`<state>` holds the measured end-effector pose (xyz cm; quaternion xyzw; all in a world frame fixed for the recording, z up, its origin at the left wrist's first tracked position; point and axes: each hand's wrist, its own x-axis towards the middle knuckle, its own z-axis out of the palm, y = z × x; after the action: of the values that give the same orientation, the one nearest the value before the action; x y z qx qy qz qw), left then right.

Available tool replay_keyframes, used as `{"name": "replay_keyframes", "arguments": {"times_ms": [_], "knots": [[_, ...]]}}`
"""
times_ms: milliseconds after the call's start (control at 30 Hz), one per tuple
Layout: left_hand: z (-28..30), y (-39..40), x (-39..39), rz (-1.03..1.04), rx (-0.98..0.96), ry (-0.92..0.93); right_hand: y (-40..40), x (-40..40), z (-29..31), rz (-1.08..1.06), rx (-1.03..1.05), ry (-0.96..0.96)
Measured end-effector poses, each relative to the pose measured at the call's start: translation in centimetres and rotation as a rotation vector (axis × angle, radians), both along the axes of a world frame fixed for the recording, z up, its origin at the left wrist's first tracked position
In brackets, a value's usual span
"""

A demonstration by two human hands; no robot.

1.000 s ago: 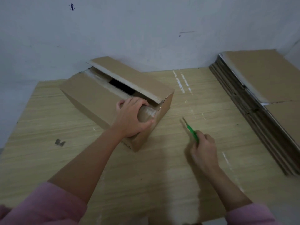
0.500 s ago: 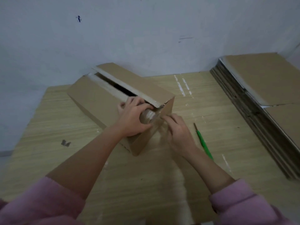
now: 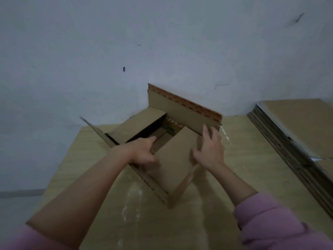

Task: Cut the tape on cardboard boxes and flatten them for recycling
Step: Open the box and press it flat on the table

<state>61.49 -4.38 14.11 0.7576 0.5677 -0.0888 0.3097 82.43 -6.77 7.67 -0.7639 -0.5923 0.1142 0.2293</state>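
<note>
A brown cardboard box [image 3: 173, 166] stands on the wooden table [image 3: 239, 156] with its top flaps spread open. The far flap [image 3: 182, 110], edged with an orange dashed strip, stands upright. My left hand [image 3: 144, 154] grips the near inner flap at the opening, fingers curled over its edge. My right hand [image 3: 210, 148] rests with straight fingers against the near end flap and the upright far flap. The green cutter is out of view.
A tall stack of flattened cardboard [image 3: 295, 134] fills the table's right side. A pale wall [image 3: 162, 42] rises just behind the box. The table's left edge [image 3: 61, 163] drops to a grey floor. White scuffs mark the table near me.
The box has gone from nearly closed to open, its flaps spread and one raised. My right hand left the box's near corner for the flaps. The view tilted up; the cutter is out of sight.
</note>
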Motion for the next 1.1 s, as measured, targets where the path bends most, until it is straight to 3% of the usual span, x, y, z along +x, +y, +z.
{"name": "replay_keyframes", "arguments": {"times_ms": [100,167,233,333,500,733,800,933,1100], "knots": [[-2.0,-0.3,-1.4,-0.01,0.011,0.03,0.1,0.0,-0.5,-0.201,-0.067,0.133],[-3.6,-1.5,-2.5,0.006,0.0,-0.017,0.5,-0.1,-0.7,-0.224,-0.041,0.219],[-5.5,-2.9,-3.8,0.027,0.049,-0.138,1.1,-0.2,-0.2,-0.184,0.001,0.348],[-7.4,-4.4,-5.7,0.105,0.15,-0.359,1.2,-1.1,1.9,-0.182,0.197,0.688],[-6.6,-4.9,-6.2,0.246,-0.005,-0.899,0.1,-5.1,8.0,-0.041,0.476,0.575],[0.8,-5.1,-5.6,0.262,0.179,-1.314,-2.5,-10.4,13.1,0.174,0.542,0.566],[2.1,-5.9,-5.5,0.195,0.174,-1.338,-3.3,-11.8,13.2,0.14,0.515,0.633],[2.8,-8.1,-6.0,0.019,-0.019,-1.214,-4.6,-13.2,13.2,0.048,0.349,0.696],[2.4,-9.4,-8.7,-0.088,-0.155,-0.993,-7.5,-12.6,13.2,0.143,0.075,0.706]]}}
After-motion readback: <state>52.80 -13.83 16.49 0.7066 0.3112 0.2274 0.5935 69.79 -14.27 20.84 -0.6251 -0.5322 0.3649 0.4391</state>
